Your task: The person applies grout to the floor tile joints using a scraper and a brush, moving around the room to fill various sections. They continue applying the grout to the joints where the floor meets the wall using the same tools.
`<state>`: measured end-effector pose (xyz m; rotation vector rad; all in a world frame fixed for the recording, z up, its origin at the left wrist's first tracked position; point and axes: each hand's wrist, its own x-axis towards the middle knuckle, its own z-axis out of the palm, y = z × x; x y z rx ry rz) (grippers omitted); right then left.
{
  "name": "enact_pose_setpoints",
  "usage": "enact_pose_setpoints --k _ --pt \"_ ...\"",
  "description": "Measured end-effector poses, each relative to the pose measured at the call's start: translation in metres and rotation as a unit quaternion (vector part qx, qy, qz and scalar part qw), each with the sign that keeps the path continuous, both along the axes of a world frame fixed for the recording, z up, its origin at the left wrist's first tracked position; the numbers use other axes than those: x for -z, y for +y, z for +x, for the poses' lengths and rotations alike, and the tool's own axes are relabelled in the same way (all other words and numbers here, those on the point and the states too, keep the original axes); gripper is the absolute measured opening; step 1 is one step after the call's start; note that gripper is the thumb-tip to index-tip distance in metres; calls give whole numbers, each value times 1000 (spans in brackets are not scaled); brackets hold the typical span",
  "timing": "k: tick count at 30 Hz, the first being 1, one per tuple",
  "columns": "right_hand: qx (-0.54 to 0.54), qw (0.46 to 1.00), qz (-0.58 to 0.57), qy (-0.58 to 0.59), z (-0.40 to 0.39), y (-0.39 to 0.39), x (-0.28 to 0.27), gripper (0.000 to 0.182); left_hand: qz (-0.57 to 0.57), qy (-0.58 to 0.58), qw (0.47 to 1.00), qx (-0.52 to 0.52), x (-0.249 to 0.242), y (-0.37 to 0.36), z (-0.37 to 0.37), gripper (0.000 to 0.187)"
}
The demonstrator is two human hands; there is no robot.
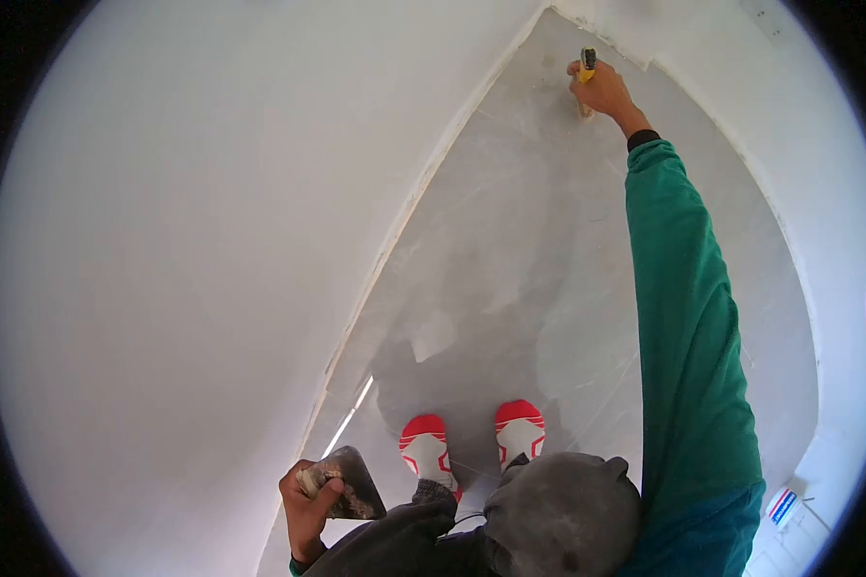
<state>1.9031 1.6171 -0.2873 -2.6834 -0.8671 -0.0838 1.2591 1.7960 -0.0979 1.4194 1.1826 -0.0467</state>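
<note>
My left hand (305, 510), low at the left, is closed with its thumb on top of a wide scraper (358, 481). The scraper has a dark, flat metal blade with tan, crumbly residue on it. My right hand (603, 89) reaches far out and is closed around a hand tool (588, 65) with a yellow and black handle. A tan part of that tool shows below the fingers, but its working end is too small to make out. The tool is over the grey floor near the far corner.
A white wall (183, 240) rises at the left, and another white wall (818, 144) curves along the right. Rough edging runs along the grey floor (491, 221). My feet in red and white socks (520, 430) stand on it. A white bucket (782, 507) sits at lower right.
</note>
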Motion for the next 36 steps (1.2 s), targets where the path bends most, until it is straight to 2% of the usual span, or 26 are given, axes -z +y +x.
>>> enact_pose_setpoints --k 2,3,4,6,8,10,11,13,14,15,16,17,18,19,21,22,25,26,27,28,29,30,32,34,35,36 --pt "-99 982 159 31 -3 22 -7 29 -20 -2 1000 4 0 2 0 23" --pt "-81 923 292 238 -36 42 -10 27 -34 2 999 15 -2 2 -1 23" --pt "-160 836 369 373 -73 58 -8 27 -43 2 999 15 -5 4 2 23" --pt "-258 810 335 406 -149 71 24 30 -30 -3 1000 4 -4 1 8 23" --pt "-304 919 146 207 -210 50 -4 34 -27 -13 1000 -1 -2 0 4 24" --pt "-247 933 179 191 -164 2 36 36 9 11 1000 15 1 4 -9 25" --pt "-155 846 308 406 -129 -34 41 35 7 13 1000 16 3 3 -12 25" --pt "-39 916 241 319 -67 -91 27 35 27 7 1000 3 5 3 -15 26" --pt "34 992 3 125 -62 -96 -16 34 22 1 1000 7 4 2 -9 26" --pt "40 993 -97 59 -55 -103 -39 36 12 -4 1000 4 -1 -3 0 26" --pt "38 992 -105 50 -58 -97 -48 36 0 -9 1000 -3 -3 -4 3 26" --pt "-5 976 103 192 -68 -89 -42 40 -6 -9 1000 -6 -1 -4 2 26" --pt "-43 895 305 322 -83 -81 -34 44 -7 -5 1000 10 3 0 -1 27" --pt "-90 855 326 393 -110 -72 -13 50 -5 -1 999 31 4 2 0 28" --pt "-214 862 293 354 -206 -41 -7 48 7 -10 999 46 1 1 4 28" --pt "-203 866 298 348 -211 -55 -3 48 24 -16 998 54 -1 2 9 29" --pt "-168 927 178 286 -224 -85 9 44 45 -3 996 71 -11 -2 20 30" --pt "-75 896 221 378 -198 -113 -12 43 47 -3 996 73 -10 -3 20 30" --pt "-72 955 213 195 -153 -158 22 38 47 -10 997 65 -9 -4 19 31" --pt "69 986 56 142 -133 -175 -15 34 45 -16 997 60 -8 -3 17 31" --pt "140 985 -71 70 -100 -207 -17 33 42 -21 997 63 -6 -1 15 31" --pt "156 986 -34 57 -93 -224 -35 36 49 -35 995 74 -5 0 20 32" --pt "90 978 164 90 -93 -229 -44 38 47 -48 995 76 -4 -1 19 33" --pt "69 899 350 256 -156 -174 -67 41 53 -29 995 78 -8 -3 23 33" --pt "67 895 319 305 -190 -161 -59 43 49 -34 995 74 -11 -7 29 35" --pt "-8 928 275 251 -224 -144 -40 43 49 -42 995 80 -10 -5 27 35"
